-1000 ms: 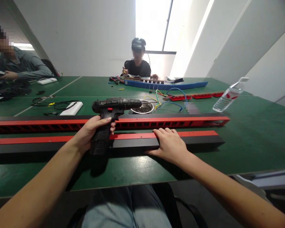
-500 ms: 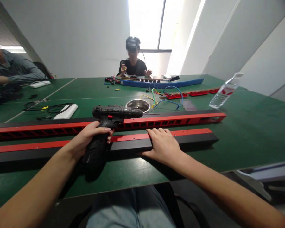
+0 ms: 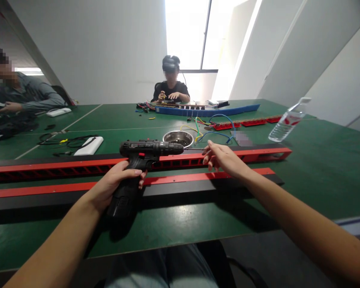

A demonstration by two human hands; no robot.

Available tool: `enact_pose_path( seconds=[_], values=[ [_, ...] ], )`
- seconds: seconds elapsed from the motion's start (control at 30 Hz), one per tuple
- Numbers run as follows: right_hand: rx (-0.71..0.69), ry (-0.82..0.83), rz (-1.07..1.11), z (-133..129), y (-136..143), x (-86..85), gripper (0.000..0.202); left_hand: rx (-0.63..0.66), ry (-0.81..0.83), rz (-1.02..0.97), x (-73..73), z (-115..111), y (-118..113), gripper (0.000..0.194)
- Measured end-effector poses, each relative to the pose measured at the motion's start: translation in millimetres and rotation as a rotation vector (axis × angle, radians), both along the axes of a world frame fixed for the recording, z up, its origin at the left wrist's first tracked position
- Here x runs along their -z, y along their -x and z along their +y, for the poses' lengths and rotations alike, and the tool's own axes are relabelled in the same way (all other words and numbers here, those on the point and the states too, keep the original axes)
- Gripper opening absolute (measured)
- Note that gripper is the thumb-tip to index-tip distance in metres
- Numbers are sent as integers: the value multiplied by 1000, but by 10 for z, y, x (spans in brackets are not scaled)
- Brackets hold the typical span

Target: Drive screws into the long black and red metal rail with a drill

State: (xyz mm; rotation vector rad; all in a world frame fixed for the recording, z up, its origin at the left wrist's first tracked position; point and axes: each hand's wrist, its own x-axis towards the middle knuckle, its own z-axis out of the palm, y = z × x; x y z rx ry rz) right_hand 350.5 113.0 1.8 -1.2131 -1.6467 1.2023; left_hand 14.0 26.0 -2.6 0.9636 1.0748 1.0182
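In my left hand point(image 3: 120, 180) is a black cordless drill point(image 3: 144, 149), gripped round its handle and pointing right, with a long thin bit point(image 3: 193, 149) in the chuck. My right hand point(image 3: 223, 158) is at the bit's tip, thumb and finger drawn together and the other fingers curled; whatever lies between them is too small to make out. Beneath both hands runs a long red-and-black bar point(image 3: 180, 177), its red face up. Behind it lies a second long bar point(image 3: 252, 155) with a row of square openings along its red side.
Behind the drill stands a metal bowl point(image 3: 174, 134) of small dark parts. Coloured wires point(image 3: 199, 128), red strips point(image 3: 249, 123), a blue strip point(image 3: 210, 111) and a tilted water bottle point(image 3: 288, 122) lie beyond. A white box point(image 3: 90, 145) with cables is at left. Two people sit at the table.
My right hand has left the near bar and risen to the bit's tip. My left hand still holds the drill much as before. The view has tilted slightly.
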Motion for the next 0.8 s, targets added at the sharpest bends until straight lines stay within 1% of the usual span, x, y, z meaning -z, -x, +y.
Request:
enact_pose_path(
  seconds=[0.1,0.17,0.23,0.3,0.37,0.43,0.5,0.57,0.67,0.8],
  values=[
    [-89,-87,-110,105,107,-26,56,-17,0,26,16,-3,9,21],
    [-107,-83,-127,198,160,-39,55,-26,-1,9,22,-1,4,20],
    [-81,-63,-134,333,204,-65,52,-52,-12,-41,26,8,-10,19],
    [-29,-83,-182,508,258,-108,49,-108,-35,-85,26,24,-30,19],
    [3,-134,-297,708,344,-150,42,-184,-43,-122,17,46,-47,18],
    [14,-199,-453,908,468,-170,31,-258,-24,-167,-4,66,-58,15],
    [20,-316,-613,1093,618,-154,23,-314,10,-222,-30,80,-62,11],
    [5,-396,-756,1255,767,-107,20,-344,40,-265,-51,86,-62,9],
    [11,-375,-853,1452,934,-15,19,-352,40,-277,-59,81,-61,7],
    [75,-324,-897,1606,1017,71,28,-319,29,-253,-44,65,-63,10]
  ],
)
